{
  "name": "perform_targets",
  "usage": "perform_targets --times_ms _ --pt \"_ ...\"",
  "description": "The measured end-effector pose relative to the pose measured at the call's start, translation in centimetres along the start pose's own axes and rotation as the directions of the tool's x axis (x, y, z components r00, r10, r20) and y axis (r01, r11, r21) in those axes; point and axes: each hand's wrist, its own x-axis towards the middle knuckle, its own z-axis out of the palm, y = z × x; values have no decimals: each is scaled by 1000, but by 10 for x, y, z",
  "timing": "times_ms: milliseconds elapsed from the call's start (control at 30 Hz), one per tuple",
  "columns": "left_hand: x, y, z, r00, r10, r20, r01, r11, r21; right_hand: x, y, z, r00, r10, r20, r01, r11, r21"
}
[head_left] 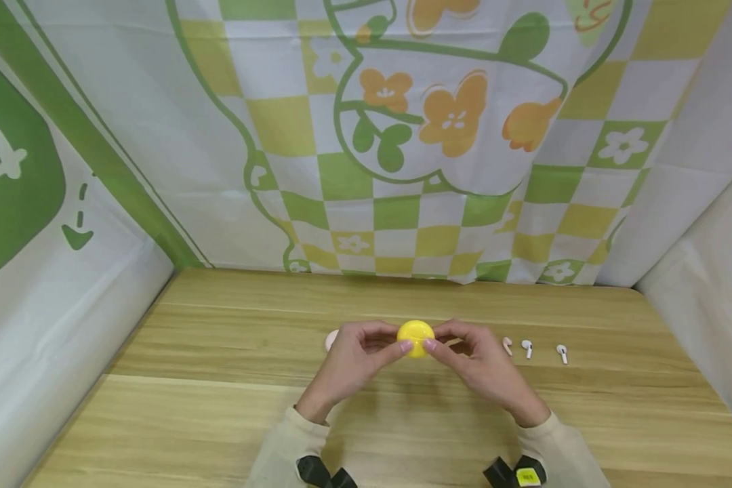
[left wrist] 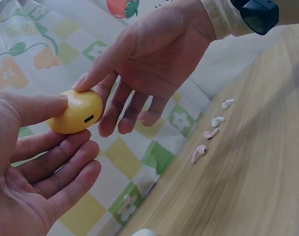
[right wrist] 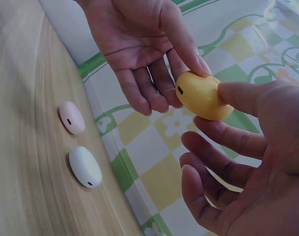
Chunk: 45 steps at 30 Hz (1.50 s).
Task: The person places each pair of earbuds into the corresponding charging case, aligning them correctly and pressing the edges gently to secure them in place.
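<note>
A glossy yellow rounded case [head_left: 415, 338] is held up above the wooden table between both hands. The left hand [head_left: 352, 359] pinches its left side with thumb and fingers, and the right hand [head_left: 483, 362] pinches its right side the same way. In the left wrist view the yellow case [left wrist: 76, 113] shows a dark port slot on its underside, and both thumbs press its top. The right wrist view shows the same case [right wrist: 201, 96] with its lid closed. The other fingers of both hands are spread below it.
On the table [head_left: 219, 407], a pink case [right wrist: 72, 118] and a white case [right wrist: 85, 167] lie left of the hands. To the right lie several earbuds, among them a white one [head_left: 562, 353] and a pink one [left wrist: 199, 153]. A patterned cloth [head_left: 396, 203] hangs behind.
</note>
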Motion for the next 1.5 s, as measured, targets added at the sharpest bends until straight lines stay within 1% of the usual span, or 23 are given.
perform_targets --times_ms 67,167,300,367,433,467,533,600,667,700,767,800,867,933,1033,1133,1200,1267,1367,1400,1433,1500 --pt "1 0 1 1000 19 -2 -19 1000 16 0 0 -1 1000 2 -2 -2 1000 14" --pt "1 0 2 998 58 -12 -57 996 67 0 -1 -1 1000 6 -5 -6 999 41" --pt "1 2 4 991 124 -45 -116 982 148 1 -1 -2 1000 5 -9 -4 997 71" --pt "1 3 5 984 165 -61 -152 972 180 1 -1 -3 1000 4 -12 -3 997 81" --pt "2 3 5 971 229 -67 -209 952 224 1 -2 -3 1000 5 -16 -3 996 87" --pt "2 3 6 962 263 -68 -238 937 256 1 -2 -3 1000 6 -18 -4 996 88" --pt "3 3 7 938 342 -60 -302 889 343 1 -2 -4 1000 8 -23 -6 996 92" --pt "3 4 8 909 415 -44 -356 826 437 2 -2 -4 1000 9 -26 -6 996 94" --pt "4 5 10 883 468 -20 -390 759 521 1 -2 -5 1000 5 -24 -3 995 95" --pt "4 5 10 875 483 -9 -399 733 551 1 -2 -5 1000 1 -20 1 995 97" --pt "4 5 11 861 508 10 -416 695 587 1 -2 -5 1000 -10 -11 11 995 100" --pt "4 5 11 856 517 18 -422 679 600 1 -2 -4 1000 -16 -5 16 995 102" --pt "4 5 11 851 525 25 -426 659 620 1 -1 -4 1000 -29 6 28 994 102" --pt "4 4 11 847 530 25 -427 652 626 1 -1 -4 999 -34 14 33 995 97" --pt "4 3 10 852 524 7 -412 662 626 1 0 -3 999 -25 24 23 997 74" --pt "2 1 3 866 499 -28 -375 686 624 1 1 -4 1000 5 16 -5 1000 28" --pt "-1 0 -5 877 476 -66 -340 712 615 0 2 -4 1000 27 1 -27 1000 -5" --pt "-5 -1 -18 886 450 -112 -296 736 608 0 2 -5 999 47 -16 -47 998 -30" --pt "-10 -6 -42 897 402 -184 -221 768 601 -1 2 -6 998 64 -26 -65 997 -43" --pt "-13 -7 -52 903 374 -211 -182 779 600 -1 2 -6 997 67 -26 -68 997 -44" --pt "-15 -10 -62 909 345 -235 -142 784 604 -1 2 -7 997 67 -24 -68 997 -43" --pt "-19 -16 -82 922 268 -279 -48 795 605 -2 2 -8 998 66 -23 -67 997 -49"
